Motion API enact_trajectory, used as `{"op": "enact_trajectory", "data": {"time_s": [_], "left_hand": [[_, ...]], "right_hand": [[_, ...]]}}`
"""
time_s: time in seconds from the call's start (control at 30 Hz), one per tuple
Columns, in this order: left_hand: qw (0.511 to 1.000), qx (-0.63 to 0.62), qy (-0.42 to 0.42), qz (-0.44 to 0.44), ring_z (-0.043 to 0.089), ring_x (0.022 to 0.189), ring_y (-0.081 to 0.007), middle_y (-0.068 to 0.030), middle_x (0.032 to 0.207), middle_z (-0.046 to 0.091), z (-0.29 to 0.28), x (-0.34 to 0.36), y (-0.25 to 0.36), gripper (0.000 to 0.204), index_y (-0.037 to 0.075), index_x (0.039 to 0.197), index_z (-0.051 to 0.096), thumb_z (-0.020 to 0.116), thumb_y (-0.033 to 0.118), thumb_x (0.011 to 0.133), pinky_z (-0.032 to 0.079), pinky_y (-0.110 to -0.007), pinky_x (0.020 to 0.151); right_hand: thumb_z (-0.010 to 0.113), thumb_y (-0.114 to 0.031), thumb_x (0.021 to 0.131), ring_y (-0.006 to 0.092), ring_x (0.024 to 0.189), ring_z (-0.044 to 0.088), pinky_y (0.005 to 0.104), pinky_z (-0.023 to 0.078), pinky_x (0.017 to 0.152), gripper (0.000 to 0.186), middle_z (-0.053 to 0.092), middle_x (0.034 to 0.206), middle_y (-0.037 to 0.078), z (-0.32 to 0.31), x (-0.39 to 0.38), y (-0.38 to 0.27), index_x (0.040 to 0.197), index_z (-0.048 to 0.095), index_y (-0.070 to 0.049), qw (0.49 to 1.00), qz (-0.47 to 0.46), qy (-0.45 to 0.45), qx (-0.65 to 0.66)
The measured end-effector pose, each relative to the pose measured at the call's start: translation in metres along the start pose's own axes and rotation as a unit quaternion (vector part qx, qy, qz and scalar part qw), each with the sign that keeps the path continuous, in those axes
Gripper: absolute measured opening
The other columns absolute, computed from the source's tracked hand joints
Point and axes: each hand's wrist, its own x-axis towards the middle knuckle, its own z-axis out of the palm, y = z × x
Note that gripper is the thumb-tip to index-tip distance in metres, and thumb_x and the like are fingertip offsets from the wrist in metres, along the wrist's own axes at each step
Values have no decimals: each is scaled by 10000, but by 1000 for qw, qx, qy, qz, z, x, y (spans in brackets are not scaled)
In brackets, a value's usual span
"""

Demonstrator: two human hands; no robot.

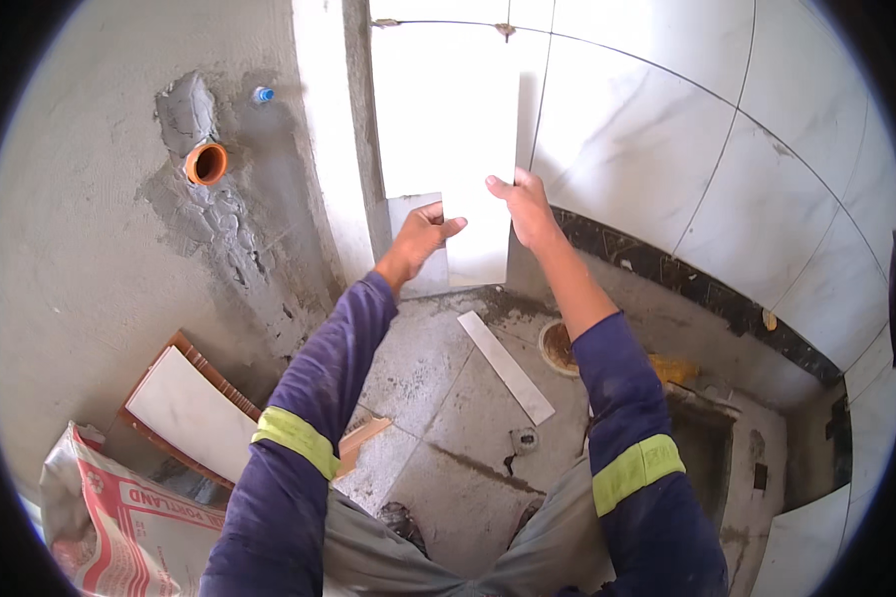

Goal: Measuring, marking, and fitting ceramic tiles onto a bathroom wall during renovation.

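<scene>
My left hand and my right hand grip a bright white tile piece from its two sides, low at the corner of the wall. My thumbs lie on its face and my fingers curl round its edges. The piece is upright. Above it is a tall, bright white panel; its lower boundary behind the piece is washed out by glare. A paler section shows beside my left hand.
A grey plastered wall holds an orange pipe and blue fitting. Marbled tiles cover the right wall. On the floor lie a white strip, stacked tiles, a paper sack and a round container.
</scene>
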Motion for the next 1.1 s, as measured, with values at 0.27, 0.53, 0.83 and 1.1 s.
{"op": "enact_trajectory", "data": {"time_s": [0.27,0.53,0.83,1.1], "left_hand": [[947,62,299,104,526,599,-81,-6,667,598,-67,-2,28,270,34,882,720,655,289,940,433,-249,563],[890,33,388,238,483,611,-72,26,637,532,-68,1,59,320,25,822,662,594,298,975,416,-250,583],[939,112,310,97,575,1007,-208,-165,1119,602,-24,-7,35,498,5,1284,511,699,278,912,487,-357,888],[987,54,136,-62,619,1130,-276,-195,1184,638,5,3,19,621,-30,1349,463,713,334,913,512,-440,932]], "right_hand": [[685,-177,906,163,882,625,326,491,809,307,699,970,98,-20,-13,-43,1092,667,66,942,73,-66,-321],[696,-190,886,174,860,627,329,482,807,297,704,923,105,-23,-24,-50,1060,695,51,890,81,-127,-430],[691,-161,906,160,863,623,317,481,792,254,702,943,91,-28,-25,-29,1040,699,55,941,115,-66,-311],[707,-134,896,182,870,652,326,499,807,258,714,958,119,-27,-31,18,1022,697,91,976,152,-75,-134]]}}
